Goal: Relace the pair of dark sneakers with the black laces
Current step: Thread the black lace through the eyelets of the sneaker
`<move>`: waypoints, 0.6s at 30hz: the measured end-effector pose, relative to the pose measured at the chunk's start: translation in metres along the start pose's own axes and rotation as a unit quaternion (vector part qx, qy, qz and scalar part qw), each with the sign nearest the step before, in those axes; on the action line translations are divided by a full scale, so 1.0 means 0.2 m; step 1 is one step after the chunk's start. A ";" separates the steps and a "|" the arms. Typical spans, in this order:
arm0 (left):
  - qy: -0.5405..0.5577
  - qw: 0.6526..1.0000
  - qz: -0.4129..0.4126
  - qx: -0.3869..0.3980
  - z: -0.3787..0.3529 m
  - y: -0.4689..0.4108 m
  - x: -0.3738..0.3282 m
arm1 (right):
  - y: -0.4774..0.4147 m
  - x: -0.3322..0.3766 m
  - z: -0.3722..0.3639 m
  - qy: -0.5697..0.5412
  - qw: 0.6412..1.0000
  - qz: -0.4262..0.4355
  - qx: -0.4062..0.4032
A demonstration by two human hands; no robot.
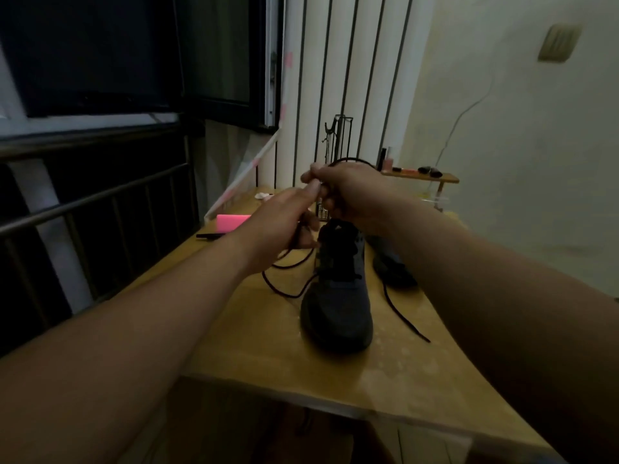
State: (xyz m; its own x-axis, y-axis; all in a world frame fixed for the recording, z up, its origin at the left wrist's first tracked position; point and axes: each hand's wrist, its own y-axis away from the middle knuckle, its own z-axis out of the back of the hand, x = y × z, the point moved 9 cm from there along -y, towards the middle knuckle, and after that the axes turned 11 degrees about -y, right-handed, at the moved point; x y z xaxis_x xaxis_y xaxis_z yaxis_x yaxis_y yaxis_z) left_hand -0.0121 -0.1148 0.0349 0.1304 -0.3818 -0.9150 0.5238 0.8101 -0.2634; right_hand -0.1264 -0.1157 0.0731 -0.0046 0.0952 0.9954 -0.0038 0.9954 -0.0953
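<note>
A dark sneaker point(338, 306) stands on the wooden table point(268, 349), toe toward me. Its black lace point(284, 289) loops out over the table on the left. Above the sneaker's tongue both hands meet. My left hand point(284, 222) grips a strand of that lace, which hangs down from it. My right hand point(348, 192) pinches the lace higher up, and a loop of it arcs above the knuckles. The second dark sneaker point(392, 266) lies behind my right forearm, partly hidden. Another black lace end point(402, 316) trails across the table on the right.
A pink box point(232, 222) and a dark pen point(211, 236) lie at the table's far left. A small wooden shelf point(422, 177) with little bottles stands at the back. A metal railing point(100, 199) runs along the left, a wall on the right.
</note>
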 end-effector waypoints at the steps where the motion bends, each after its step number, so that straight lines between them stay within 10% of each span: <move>1: -0.007 1.000 0.001 -0.011 0.02 0.00 0.02 | -0.01 -0.02 0.01 -0.020 1.000 -0.007 -0.010; 6: -0.158 0.978 0.086 -0.105 0.29 0.07 0.40 | 0.00 -0.14 0.21 -0.157 0.983 -0.054 -0.084; 11: -0.393 0.908 0.102 -0.109 0.28 0.12 0.53 | 0.04 -0.29 0.14 -0.011 0.995 -0.070 -0.067; 18: -0.004 0.998 0.045 -0.048 -0.07 -0.02 0.24 | 0.03 -0.26 0.02 0.118 0.992 -0.024 -0.031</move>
State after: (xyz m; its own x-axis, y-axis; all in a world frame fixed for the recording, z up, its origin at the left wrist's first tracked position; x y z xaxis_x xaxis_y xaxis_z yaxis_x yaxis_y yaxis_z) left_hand -0.0194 -0.1310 -0.0119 0.1802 -0.3098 -0.9336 0.4259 0.8801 -0.2099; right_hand -0.1302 -0.1139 0.0199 0.2284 0.0382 0.9728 0.0636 0.9965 -0.0541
